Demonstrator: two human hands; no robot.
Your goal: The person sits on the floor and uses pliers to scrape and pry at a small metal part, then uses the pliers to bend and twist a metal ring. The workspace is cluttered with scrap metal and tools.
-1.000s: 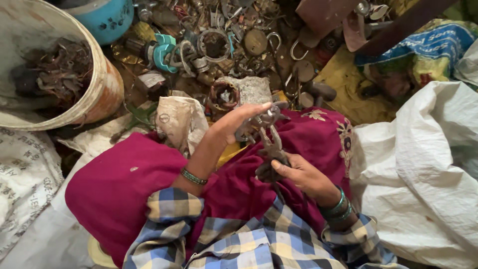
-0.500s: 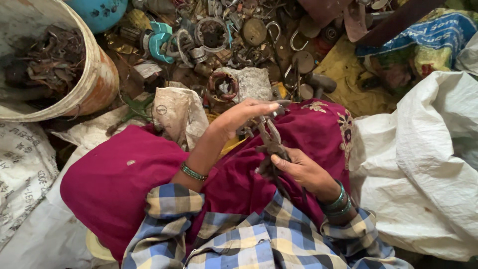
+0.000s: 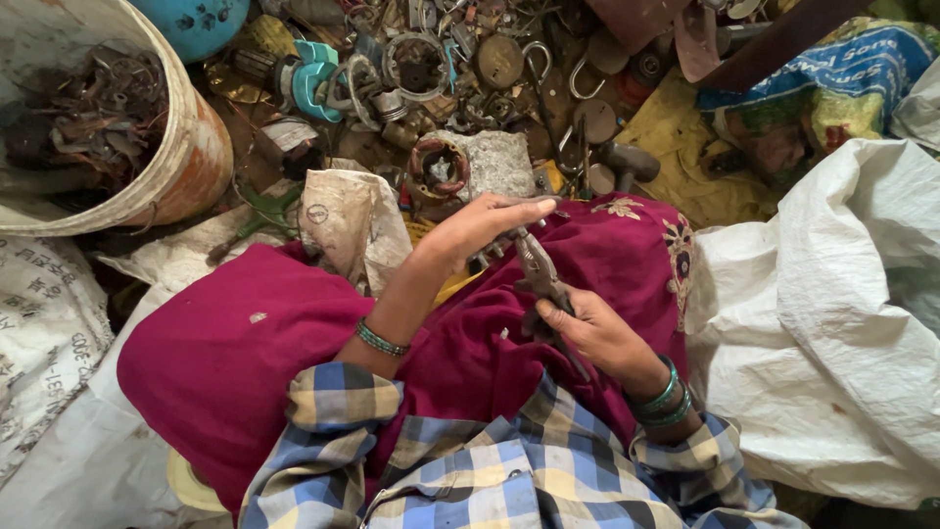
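Between the fingers of the right hand (image 3: 599,333) sits a pair of pliers (image 3: 540,277), their handles gripped in the curled fingers and their nose pointing up and away toward the left hand (image 3: 480,227). The left hand's fingers are curled down over a small dark metal part (image 3: 501,245) whose row of little prongs shows just beneath the fingertips; I cannot tell its exact kind. The plier nose lies just beside that part, touching or nearly so, and both rest above the magenta cloth (image 3: 294,343) spread over the lap.

The likeliest trouble, as I judge it, is a slip: the nose is so near the left fingertips that a hard squeeze or twist could let it skid off and nip them. The prongs could also snag or tear the cloth under them. A piece breaking loose could drop beyond the fingers into the scrap pile (image 3: 470,88) and be lost among the rings and hooks, near the rusty bucket (image 3: 186,176).
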